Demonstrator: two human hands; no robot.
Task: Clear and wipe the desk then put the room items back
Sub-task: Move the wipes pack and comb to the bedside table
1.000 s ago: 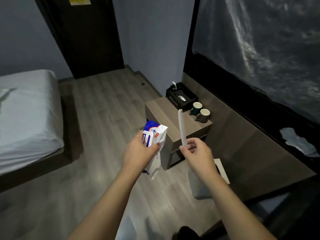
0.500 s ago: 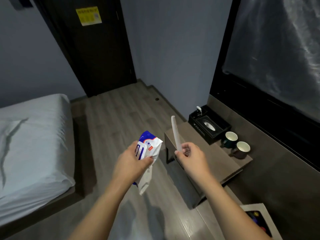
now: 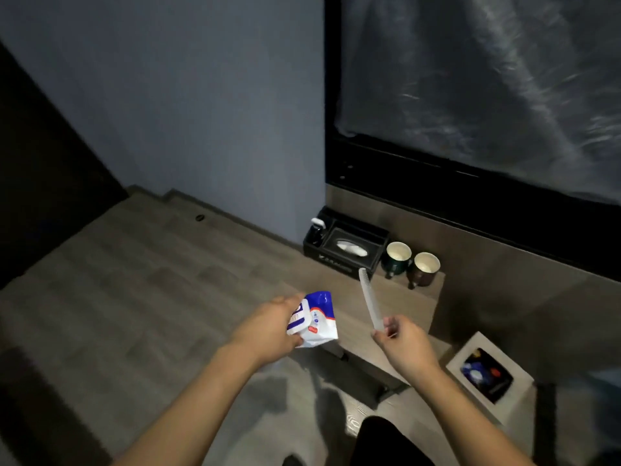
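My left hand (image 3: pixel 268 331) grips a white and blue pack of wipes (image 3: pixel 317 319) at mid-height over the floor. My right hand (image 3: pixel 401 344) pinches the lower end of a white comb (image 3: pixel 369 302), which points up and away. Both hands hover at the near edge of a low wooden side table (image 3: pixel 400 307). At the table's back stand a black tissue box holder (image 3: pixel 346 245), a green mug (image 3: pixel 396 258) and a brown mug (image 3: pixel 424 269).
A white-rimmed bin (image 3: pixel 487 373) with coloured wrappers inside stands on the floor at the right. A dark panel covered in plastic film (image 3: pixel 487 79) fills the upper right above a wooden ledge. Grey wood floor (image 3: pixel 134 280) stretches to the left, towards a dark door.
The view has swung right and closer to the side table; the bed has left the frame. Both hands keep their hold on the wipes pack and the comb.
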